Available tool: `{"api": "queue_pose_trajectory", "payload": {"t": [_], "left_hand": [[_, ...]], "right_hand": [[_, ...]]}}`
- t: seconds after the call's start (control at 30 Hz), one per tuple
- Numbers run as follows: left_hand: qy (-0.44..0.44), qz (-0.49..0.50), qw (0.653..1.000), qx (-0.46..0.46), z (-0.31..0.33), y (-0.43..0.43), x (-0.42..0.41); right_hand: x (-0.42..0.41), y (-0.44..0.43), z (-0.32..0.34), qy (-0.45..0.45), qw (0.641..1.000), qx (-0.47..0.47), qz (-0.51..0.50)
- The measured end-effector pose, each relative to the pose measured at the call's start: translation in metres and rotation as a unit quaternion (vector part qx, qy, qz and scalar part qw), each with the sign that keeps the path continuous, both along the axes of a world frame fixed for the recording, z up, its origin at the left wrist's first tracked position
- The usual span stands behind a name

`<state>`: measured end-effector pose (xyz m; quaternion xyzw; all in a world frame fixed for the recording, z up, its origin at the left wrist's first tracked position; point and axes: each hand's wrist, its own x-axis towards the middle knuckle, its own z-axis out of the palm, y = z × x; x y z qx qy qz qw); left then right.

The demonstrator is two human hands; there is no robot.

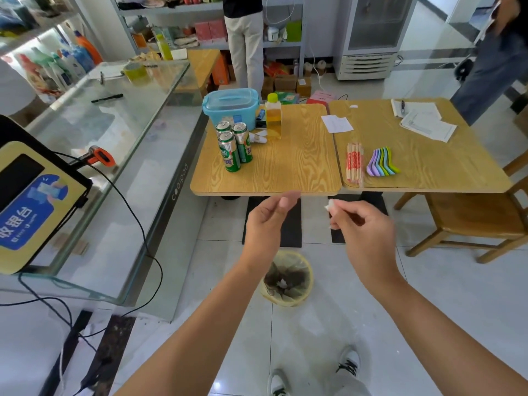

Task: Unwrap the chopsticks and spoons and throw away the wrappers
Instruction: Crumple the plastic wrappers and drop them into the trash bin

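A bundle of chopsticks [354,164] in red-and-white paper sleeves lies near the front left edge of the right wooden table [445,172]. Beside it sits a row of several coloured plastic spoons [382,162]. My right hand [360,224] is held in front of the tables, above the floor, and pinches a small crumpled white wrapper [331,207]. My left hand [267,217] hovers to its left, fingers loosely curled, holding nothing. A yellow waste bin [286,278] with a liner and white scraps inside stands on the floor below my hands.
The left wooden table [285,167] carries three green cans [233,145], a blue lidded box [231,105] and a yellow bottle [273,117]. Papers [425,121] lie on the right table. A glass counter [114,155] runs along the left, a wooden chair [474,221] at right. Two people stand behind.
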<state>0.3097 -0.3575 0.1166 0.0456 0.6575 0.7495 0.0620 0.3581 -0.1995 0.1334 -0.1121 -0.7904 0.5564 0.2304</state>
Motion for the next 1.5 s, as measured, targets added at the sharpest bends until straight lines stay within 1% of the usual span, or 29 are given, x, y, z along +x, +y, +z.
{"api": "queue_pose_trajectory", "payload": {"t": [0.07, 0.13, 0.2, 0.23, 0.27, 0.3, 0.37, 0.4, 0.43, 0.57, 0.73, 0.9, 0.97, 1.1, 1.23, 1.33, 1.5], "left_hand": [[-0.018, 0.002, 1.0, -0.014, -0.006, -0.009, 0.001], [-0.04, 0.012, 0.999, -0.034, -0.014, -0.016, 0.006], [-0.061, 0.029, 0.996, -0.057, -0.025, -0.021, 0.012], [-0.075, 0.033, 0.994, -0.068, -0.03, -0.024, 0.014], [-0.096, 0.034, 0.992, -0.079, -0.036, -0.026, 0.016], [-0.121, 0.032, 0.988, -0.091, -0.04, -0.027, 0.018], [-0.167, 0.029, 0.979, -0.116, -0.05, -0.029, 0.02], [-0.181, 0.029, 0.975, -0.124, -0.053, -0.029, 0.021], [-0.189, 0.032, 0.973, -0.128, -0.055, -0.03, 0.022], [-0.197, 0.036, 0.973, -0.116, -0.059, -0.035, 0.022], [-0.203, 0.034, 0.974, -0.1, -0.065, -0.027, 0.03], [-0.2, -0.007, 0.971, -0.133, -0.067, 0.0, 0.048], [-0.205, -0.032, 0.97, -0.129, -0.063, 0.02, 0.059], [-0.209, -0.097, 0.966, -0.115, -0.059, 0.073, 0.082], [-0.232, -0.158, 0.954, -0.102, -0.074, 0.127, 0.114], [-0.245, -0.22, 0.935, -0.131, -0.094, 0.164, 0.145], [-0.288, -0.273, 0.898, -0.193, -0.131, 0.216, 0.21]], "right_hand": [[0.001, -0.001, -0.015, 0.068, 0.991, 0.118, -0.012], [0.002, -0.006, -0.032, 0.099, 0.981, 0.164, -0.024], [-0.001, -0.013, -0.051, 0.096, 0.978, 0.183, -0.033], [-0.004, -0.016, -0.062, 0.069, 0.98, 0.185, -0.025], [-0.009, -0.019, -0.075, 0.012, 0.984, 0.178, -0.004], [-0.015, -0.021, -0.087, -0.072, 0.983, 0.168, 0.03], [-0.022, -0.02, -0.11, -0.249, 0.95, 0.163, 0.095], [-0.023, -0.018, -0.116, -0.295, 0.935, 0.165, 0.11], [-0.023, -0.015, -0.118, -0.31, 0.929, 0.166, 0.112], [-0.019, -0.001, -0.113, -0.272, 0.948, 0.142, 0.082], [-0.003, 0.009, -0.105, -0.246, 0.964, 0.092, 0.049], [0.03, 0.012, -0.101, -0.238, 0.97, 0.014, 0.041], [0.046, 0.021, -0.097, -0.235, 0.971, -0.028, 0.043], [0.08, 0.07, -0.08, -0.223, 0.967, -0.122, 0.014], [0.131, 0.141, -0.067, -0.222, 0.964, -0.134, -0.059], [0.184, 0.188, -0.069, -0.223, 0.956, -0.156, -0.106], [0.29, 0.26, -0.098, -0.235, 0.93, -0.225, -0.173]]}}
